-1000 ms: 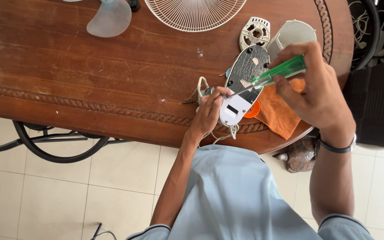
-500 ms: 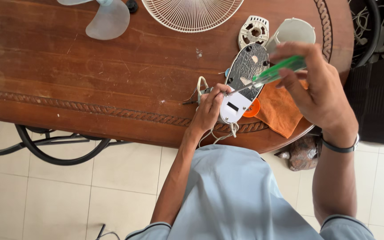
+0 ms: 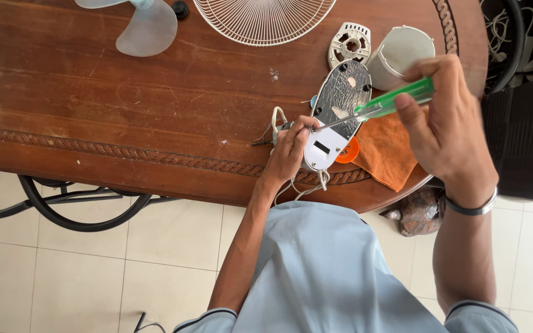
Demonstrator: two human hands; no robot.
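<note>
- Screwdriver (image 3: pixel 382 106) with a clear green handle sits in the right hand (image 3: pixel 448 126), fingers curled tight around the handle, thumb pressed along its side; the hand is raised above the right end of the wooden table (image 3: pixel 94 105).
- Its thin metal shaft slants down to the left and the tip meets the edge of the fan base (image 3: pixel 335 117), close to the left fingertips.
- Left hand (image 3: pixel 290 153) is partly closed on the near left edge of that base, fingers bent over the rim and pinning it to the table; a white cord (image 3: pixel 277 118) loops just beside the knuckles.
- The fan base lies bottom-up near the table's front edge, dark and scuffed at the far end, white at the near end.
- An orange cloth (image 3: pixel 387 151) lies under and to the right of the base, hanging over the table edge.
- Further back lie a round white vented cover (image 3: pixel 348 43), a white housing (image 3: pixel 402 52), a wire grille (image 3: pixel 263 18) and a pale blue fan blade (image 3: pixel 146 28).
</note>
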